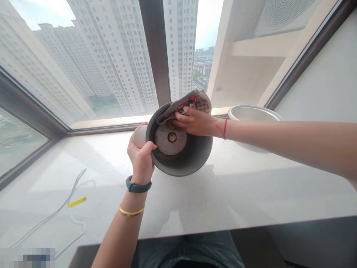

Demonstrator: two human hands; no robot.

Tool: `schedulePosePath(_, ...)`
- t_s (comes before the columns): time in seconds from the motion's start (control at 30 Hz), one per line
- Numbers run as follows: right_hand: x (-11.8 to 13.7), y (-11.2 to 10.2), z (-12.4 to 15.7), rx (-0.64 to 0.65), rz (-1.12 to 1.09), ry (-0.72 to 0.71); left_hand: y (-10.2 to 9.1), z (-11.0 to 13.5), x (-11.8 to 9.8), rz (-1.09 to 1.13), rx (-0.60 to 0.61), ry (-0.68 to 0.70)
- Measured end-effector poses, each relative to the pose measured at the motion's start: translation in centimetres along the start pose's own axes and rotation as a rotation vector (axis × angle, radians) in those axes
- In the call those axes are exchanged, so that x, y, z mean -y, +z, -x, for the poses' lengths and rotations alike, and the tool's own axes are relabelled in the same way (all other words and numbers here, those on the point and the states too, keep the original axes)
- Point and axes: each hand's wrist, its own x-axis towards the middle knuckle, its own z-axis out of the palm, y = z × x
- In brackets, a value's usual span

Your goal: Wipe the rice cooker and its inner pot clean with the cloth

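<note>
The pot [177, 148] is at the centre of the frame, tilted so that its mouth faces the camera. Its inside is dark grey, with a paler round plate at the bottom and a small ringed hole in the middle of that plate. A white, rounded part sticks out at its left side. Whether the pot touches the desk [223, 197] below cannot be told.

The left hand [142, 158] comes up from the bottom of the frame and is closed around the pot's left side, its thumb over the rim and its other fingers mostly hidden behind the white part. The right hand [195, 121] reaches in from the right edge, half closed, its bent fingers gripping a patterned cloth [192, 104]. The cloth lies over the upper rim of the pot and partly inside it.

On the left wrist are a dark band [138, 185] and a gold bangle [131, 212]; a red string [224, 130] circles the right wrist.

Right of centre, partly behind the right forearm, a pale bowl [251, 107] stands on the desk near the window. A white cable [76, 180] with a yellow tag [77, 202] lies at the lower left. Tall buildings [111, 48] show through the window at the upper left.
</note>
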Motion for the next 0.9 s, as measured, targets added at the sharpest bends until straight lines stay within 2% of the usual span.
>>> schedulePosePath(0.1, -1.1, -0.5, -0.9, 0.036, 0.273, -0.109, 0.3, -0.2, 0.0, 0.023, 0.0, -0.018)
schedulePosePath(0.13, -1.0, -0.2, -1.0, 0.043, 0.378, -0.093, 0.3, -0.3, -0.1, 0.033, -0.007, -0.025)
schedulePosePath(0.2, -0.1, 0.8, -0.8, 0.089, 0.485, 0.032, 0.3, -0.6, -0.1, 0.046, -0.028, -0.035)
schedulePosePath(0.3, 3.1, 1.8, 0.4, 0.25, 0.395, 0.239, 0.0, -0.9, -0.2, 0.055, -0.06, -0.041)
schedulePosePath(0.37, 6.0, 2.0, 1.3, 0.33, 0.276, 0.266, -0.1, -0.9, -0.3, 0.056, -0.071, -0.044)
schedulePosePath(0.4, 7.4, 2.0, 1.6, 0.33, 0.204, 0.253, -0.1, -0.9, -0.3, 0.06, -0.071, -0.044)
schedulePosePath(0.47, 9.7, 2.0, 1.5, 0.216, 0.086, 0.217, -0.1, -0.9, -0.3, 0.077, -0.061, -0.037)
schedulePosePath(0.53, 10.9, 2.5, 0.7, -0.001, 0.065, 0.183, -0.1, -0.9, -0.2, 0.095, -0.055, -0.026)
schedulePosePath(0.6, 10.6, 3.6, -0.9, -0.167, 0.132, 0.144, -0.2, -0.8, -0.2, 0.102, -0.055, -0.022)
schedulePosePath(0.63, 10.0, 4.2, -1.8, -0.201, 0.161, 0.133, -0.2, -0.7, -0.1, 0.096, -0.055, -0.021)
schedulePosePath(0.73, 7.3, 5.6, -4.4, -0.192, 0.226, 0.185, -0.4, -0.6, 0.0, 0.071, -0.04, -0.014)
schedulePosePath(0.83, 5.0, 5.4, -5.5, -0.168, 0.282, 0.37, -0.6, -0.7, 0.0, 0.062, -0.047, -0.013)
schedulePosePath(0.9, 4.5, 4.7, -5.2, -0.119, 0.293, 0.51, -0.7, -0.8, 0.1, 0.066, -0.058, -0.014)
